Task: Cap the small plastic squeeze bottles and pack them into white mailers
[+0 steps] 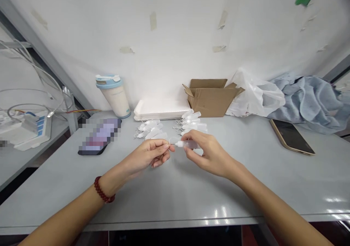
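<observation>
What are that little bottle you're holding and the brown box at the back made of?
The small bottle, pinched between the left hand and right hand, looks like soft plastic, cloudy and half see-through with a white tip. The box looks like plain brown cardboard, matte, with creased open flaps.

We wear a bracelet (103,190) of round, dark red beads on the wrist of our left hand (149,154); both forearms are bare, unsleeved.
</observation>
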`<state>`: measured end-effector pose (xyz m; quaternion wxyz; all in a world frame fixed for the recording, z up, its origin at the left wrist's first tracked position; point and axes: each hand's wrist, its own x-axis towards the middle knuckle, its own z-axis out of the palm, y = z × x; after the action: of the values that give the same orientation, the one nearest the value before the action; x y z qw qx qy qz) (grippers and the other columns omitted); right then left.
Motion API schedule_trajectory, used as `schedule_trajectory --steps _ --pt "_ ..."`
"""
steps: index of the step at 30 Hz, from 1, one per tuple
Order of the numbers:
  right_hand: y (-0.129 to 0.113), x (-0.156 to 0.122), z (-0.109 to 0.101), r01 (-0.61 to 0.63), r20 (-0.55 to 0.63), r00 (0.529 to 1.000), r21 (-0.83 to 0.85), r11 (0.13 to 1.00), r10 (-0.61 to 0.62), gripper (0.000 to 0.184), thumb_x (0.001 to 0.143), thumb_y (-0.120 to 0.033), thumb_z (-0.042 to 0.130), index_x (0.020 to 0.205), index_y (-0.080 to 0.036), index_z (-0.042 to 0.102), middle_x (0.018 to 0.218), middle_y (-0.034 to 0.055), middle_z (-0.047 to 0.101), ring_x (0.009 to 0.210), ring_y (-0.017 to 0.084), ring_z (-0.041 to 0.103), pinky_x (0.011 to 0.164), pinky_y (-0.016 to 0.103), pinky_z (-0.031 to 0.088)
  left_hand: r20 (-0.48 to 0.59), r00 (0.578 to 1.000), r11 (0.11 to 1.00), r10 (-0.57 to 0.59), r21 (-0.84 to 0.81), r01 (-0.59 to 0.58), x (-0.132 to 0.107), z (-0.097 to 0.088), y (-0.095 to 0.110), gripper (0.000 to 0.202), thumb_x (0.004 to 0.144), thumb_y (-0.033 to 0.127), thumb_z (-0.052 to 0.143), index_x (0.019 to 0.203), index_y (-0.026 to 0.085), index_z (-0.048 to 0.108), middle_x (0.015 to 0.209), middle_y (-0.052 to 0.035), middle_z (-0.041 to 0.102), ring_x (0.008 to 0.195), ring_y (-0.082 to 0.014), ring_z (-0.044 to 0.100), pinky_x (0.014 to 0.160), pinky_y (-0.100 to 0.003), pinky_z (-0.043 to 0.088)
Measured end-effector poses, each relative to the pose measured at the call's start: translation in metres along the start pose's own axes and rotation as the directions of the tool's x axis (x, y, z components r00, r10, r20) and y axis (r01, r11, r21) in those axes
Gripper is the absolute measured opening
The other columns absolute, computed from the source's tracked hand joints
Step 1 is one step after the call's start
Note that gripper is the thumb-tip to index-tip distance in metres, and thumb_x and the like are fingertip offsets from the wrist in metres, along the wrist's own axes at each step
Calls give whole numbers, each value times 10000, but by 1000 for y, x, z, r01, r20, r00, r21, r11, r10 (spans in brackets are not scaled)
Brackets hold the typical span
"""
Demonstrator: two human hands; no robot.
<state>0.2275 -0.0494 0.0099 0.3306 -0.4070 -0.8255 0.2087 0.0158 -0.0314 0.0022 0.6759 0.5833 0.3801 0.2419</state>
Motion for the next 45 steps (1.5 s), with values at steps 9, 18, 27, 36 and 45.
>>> schedule_trajectory --steps 9,18,27,36,45 --pt "0 -3 -2 99 -7 995 -26 995 -99 149 833 -167 462 976 -176 504 902 56 587 769 148 571 646 266 459 -15 1000 1000 2 23 -1 5 -2 -2 267 874 385 497 807 139 578 645 33 472 468 -50 305 477 -229 215" --pt "2 -2 0 105 1 994 -99 990 -105 144 840 -170 454 977 -173 499 903 62 585 775 158 568 660 279 459 -12 1000 999 1 43 -1 6 0 -2 274 874 389 493 865 134 591 633 33 469 467 -52 311 473 -227 213" --pt "3 0 -1 76 -50 996 -73 994 -79 146 813 -174 484 952 -188 528 814 27 595 656 126 545 561 242 437 -26 999 999 36 4 -36 4 -3 -2 244 872 370 498 842 144 587 651 32 476 471 -52 307 477 -228 219" --pt "0 0 1 71 -77 994 -77 995 -77 130 811 -178 486 927 -185 545 796 27 615 644 125 551 529 237 421 -19 998 998 57 0 -58 3 -3 -3 255 870 366 499 764 144 567 672 23 491 471 -47 312 485 -235 232" --pt "1 0 3 60 -55 996 -55 997 -63 127 807 -172 491 920 -179 548 788 18 601 623 111 531 522 225 407 8 998 998 60 -3 -60 3 -2 -3 237 890 346 484 851 141 597 656 30 482 468 -45 321 479 -233 218"
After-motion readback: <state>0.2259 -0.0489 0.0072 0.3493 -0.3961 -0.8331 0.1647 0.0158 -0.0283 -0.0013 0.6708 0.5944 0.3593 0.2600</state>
